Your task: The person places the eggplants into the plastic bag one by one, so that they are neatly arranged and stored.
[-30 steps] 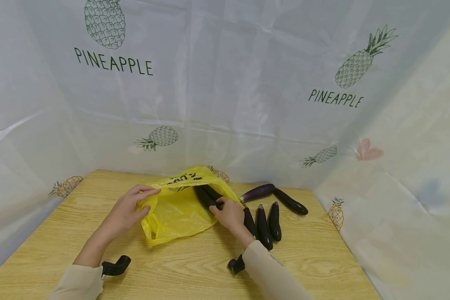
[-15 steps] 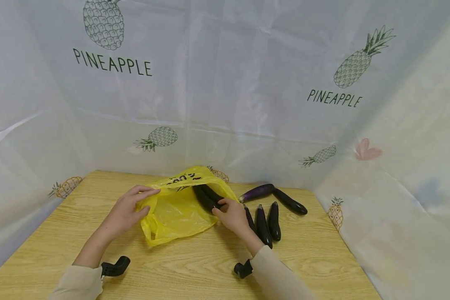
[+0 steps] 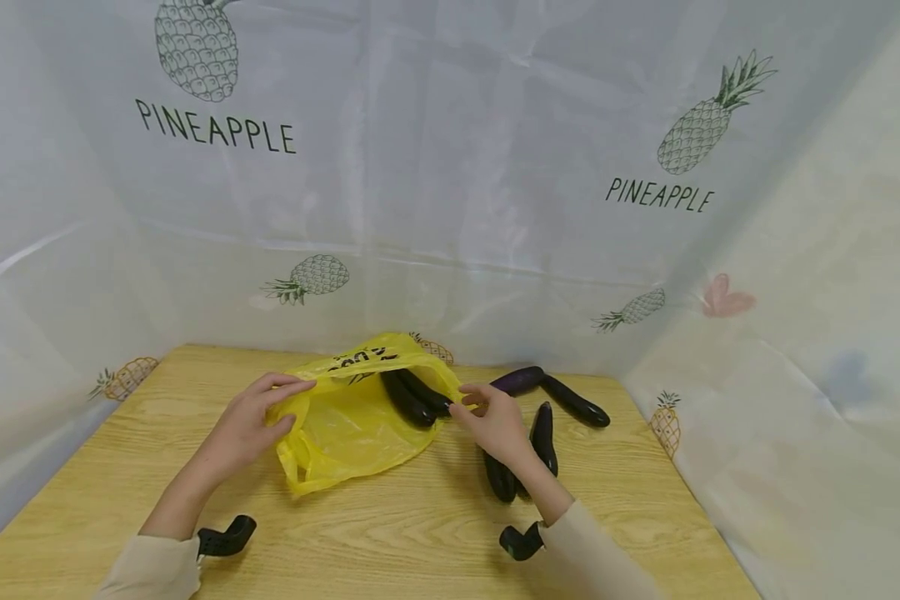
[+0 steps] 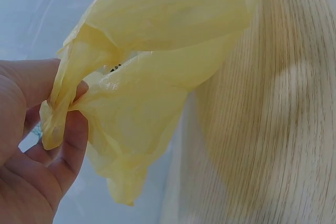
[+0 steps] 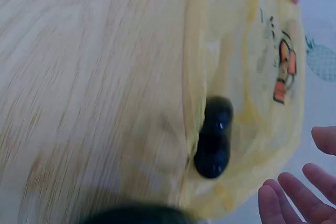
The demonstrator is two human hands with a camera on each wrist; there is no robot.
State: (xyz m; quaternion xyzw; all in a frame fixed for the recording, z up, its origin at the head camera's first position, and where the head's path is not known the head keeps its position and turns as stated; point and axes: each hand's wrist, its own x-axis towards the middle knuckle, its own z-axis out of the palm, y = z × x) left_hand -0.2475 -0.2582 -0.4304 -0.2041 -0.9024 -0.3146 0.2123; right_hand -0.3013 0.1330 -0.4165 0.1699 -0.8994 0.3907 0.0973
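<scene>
the right hand (image 3: 497, 423) has drawn back from the two eggplants (image 3: 407, 402) inside the yellow bag (image 3: 345, 454), where its fingertips were half a second ago; its fingers now spread loosely just beside the bag's mouth. the left hand (image 3: 240, 423) keeps pinching the opposite edge. more eggplants (image 3: 576, 403) lie on the table (image 3: 345, 550), some partly hidden by the right hand and forearm. a pineapple-print cloth (image 3: 450, 183) hangs behind.

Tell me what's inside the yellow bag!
Two dark eggplants lie side by side in the yellow bag, their shiny rounded ends toward its open mouth. The bag's top covers their far ends, so I can't tell whether anything else is deeper in.
</scene>
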